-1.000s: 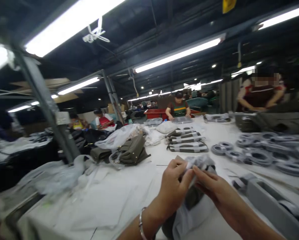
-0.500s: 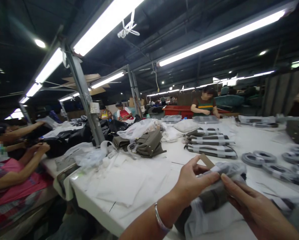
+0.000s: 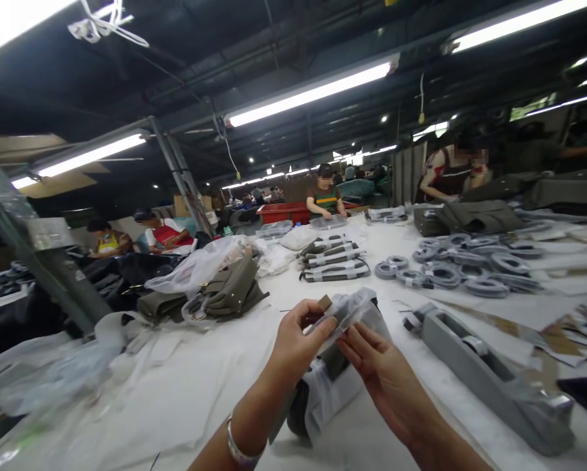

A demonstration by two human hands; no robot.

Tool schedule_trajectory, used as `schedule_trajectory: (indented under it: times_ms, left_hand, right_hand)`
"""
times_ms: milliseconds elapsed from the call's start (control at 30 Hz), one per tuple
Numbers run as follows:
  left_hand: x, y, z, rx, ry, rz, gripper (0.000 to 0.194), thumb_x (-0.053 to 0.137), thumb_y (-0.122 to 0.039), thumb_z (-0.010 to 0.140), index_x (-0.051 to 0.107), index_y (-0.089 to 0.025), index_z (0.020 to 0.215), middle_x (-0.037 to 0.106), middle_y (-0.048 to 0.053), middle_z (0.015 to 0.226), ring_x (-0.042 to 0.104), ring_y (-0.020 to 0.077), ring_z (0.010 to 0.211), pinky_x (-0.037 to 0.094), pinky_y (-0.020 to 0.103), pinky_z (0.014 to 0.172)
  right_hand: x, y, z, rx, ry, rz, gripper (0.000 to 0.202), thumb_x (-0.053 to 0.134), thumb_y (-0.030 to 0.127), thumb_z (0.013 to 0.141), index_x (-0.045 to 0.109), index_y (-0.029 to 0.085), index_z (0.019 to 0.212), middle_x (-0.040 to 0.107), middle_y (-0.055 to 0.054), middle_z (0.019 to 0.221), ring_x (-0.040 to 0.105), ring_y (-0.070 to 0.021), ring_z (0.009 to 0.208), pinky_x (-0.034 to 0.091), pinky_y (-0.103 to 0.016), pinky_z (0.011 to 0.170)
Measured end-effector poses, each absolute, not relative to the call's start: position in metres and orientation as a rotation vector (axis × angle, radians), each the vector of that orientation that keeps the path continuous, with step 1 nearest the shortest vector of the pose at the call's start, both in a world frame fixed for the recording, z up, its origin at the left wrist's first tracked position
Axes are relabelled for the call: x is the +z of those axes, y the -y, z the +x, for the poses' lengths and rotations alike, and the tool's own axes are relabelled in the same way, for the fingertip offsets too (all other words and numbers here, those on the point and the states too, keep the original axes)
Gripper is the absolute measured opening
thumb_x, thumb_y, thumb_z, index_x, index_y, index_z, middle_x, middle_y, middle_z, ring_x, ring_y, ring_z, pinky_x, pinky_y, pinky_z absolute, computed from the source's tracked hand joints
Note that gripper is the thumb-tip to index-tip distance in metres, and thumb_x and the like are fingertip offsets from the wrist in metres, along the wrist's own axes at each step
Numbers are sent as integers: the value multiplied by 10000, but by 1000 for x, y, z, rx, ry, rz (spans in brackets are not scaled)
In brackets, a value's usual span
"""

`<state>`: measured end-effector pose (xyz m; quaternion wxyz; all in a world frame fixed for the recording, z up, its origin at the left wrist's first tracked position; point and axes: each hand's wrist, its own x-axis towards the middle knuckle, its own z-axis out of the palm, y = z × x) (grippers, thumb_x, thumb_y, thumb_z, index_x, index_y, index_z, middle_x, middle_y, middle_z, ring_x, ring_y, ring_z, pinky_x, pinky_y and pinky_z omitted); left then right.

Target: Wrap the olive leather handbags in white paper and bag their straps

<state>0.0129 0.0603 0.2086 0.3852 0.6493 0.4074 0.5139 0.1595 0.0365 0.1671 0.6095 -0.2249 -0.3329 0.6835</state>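
My left hand [image 3: 300, 333], a silver bracelet on its wrist, is closed with thumb and fingers on translucent plastic wrapping [image 3: 355, 304]. A small brown piece [image 3: 325, 302], cardboard-like, sticks up by its fingers. Just beside it, my right hand [image 3: 384, 369] pinches the same wrapping. Beneath both hands lies a dark olive item [image 3: 333, 361], partly covered by the wrapping; the hands hide much of it, so its kind is unclear.
A grey tape dispenser [image 3: 499, 386] stands right of my hands. Beyond are wrapped straps [image 3: 335, 258], coiled grey straps [image 3: 443, 275] and an olive bag [image 3: 231, 288]. White sheets [image 3: 170, 392] lie left. Co-workers [image 3: 325, 193] are across the tables; a metal post [image 3: 52, 261] rises left.
The view has swung right, bringing the tape dispenser and more coiled straps into sight. Both hands keep their pinch on the wrapping; my right fingertips are now more curled.
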Motion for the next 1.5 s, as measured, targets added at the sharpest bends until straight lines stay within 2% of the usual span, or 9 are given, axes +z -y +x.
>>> schedule_trajectory:
  times_ms: [200,400,633,733,900,1033,1200,1367,1500]
  left_hand:
    - [209,-52,15,1360,-1081,1838,166,696,-297,861,690,-184,983,717,52,980,665,209,958,499,320,907]
    - [210,-43,16,1418,-1173,2026,97,646,-233,876,700,-198,948,684,39,927,646,188,903,498,285,821]
    - [220,-41,10,1339,-1274,2378,102,594,-183,891,689,-208,866,708,9,828,667,162,777,524,266,723]
    - [217,-42,9,1387,-1380,2796,139,575,-147,914,701,-191,953,754,33,916,710,183,810,555,274,723]
    - [208,-34,9,1257,-1377,3410,307,448,-66,937,640,-35,1174,729,172,1133,724,242,977,601,319,822]
    - [203,-27,11,932,-1407,3541,390,406,-77,919,587,58,1237,639,272,1262,654,316,1150,590,399,912]
    - [199,-21,16,990,-1446,3500,427,471,-107,893,563,96,1257,609,299,1289,618,383,1185,592,458,910]
    - [211,-25,4,1148,-1340,2973,412,520,-242,940,591,-70,1308,651,183,1295,637,282,1183,539,388,1000]
    - [223,-38,-7,1101,-1247,2289,305,580,-394,933,693,-213,1150,731,67,1156,682,233,1080,534,333,964]
  right_hand:
    - [163,-37,152,1401,836,-634,241,796,396,792,730,214,934,690,-24,969,607,-178,961,507,-295,908]
    - [158,-40,147,1315,913,-716,321,745,476,819,696,191,956,652,-22,885,580,-184,898,492,-291,821]
    - [166,-39,143,1223,919,-829,434,781,535,750,653,152,908,587,12,751,467,-96,621,391,-226,565]
    - [165,-41,141,1215,906,-832,430,785,535,744,638,152,871,564,23,705,477,-96,611,407,-231,586]
    - [163,-42,142,1299,840,-748,414,824,506,707,612,164,806,528,24,688,523,-137,715,472,-259,677]
    - [164,-38,145,1339,849,-690,392,822,476,729,596,157,754,557,9,724,500,-120,712,462,-239,671]
    - [161,-33,147,1349,925,-664,362,763,488,798,612,160,822,599,-12,794,525,-142,777,460,-262,719]
    - [164,-33,153,1297,960,-706,314,777,448,794,650,162,818,617,-5,774,535,-144,770,452,-263,726]
    - [172,-33,163,1314,1063,-672,326,737,440,831,723,186,1035,692,-40,932,591,-185,885,473,-295,793]
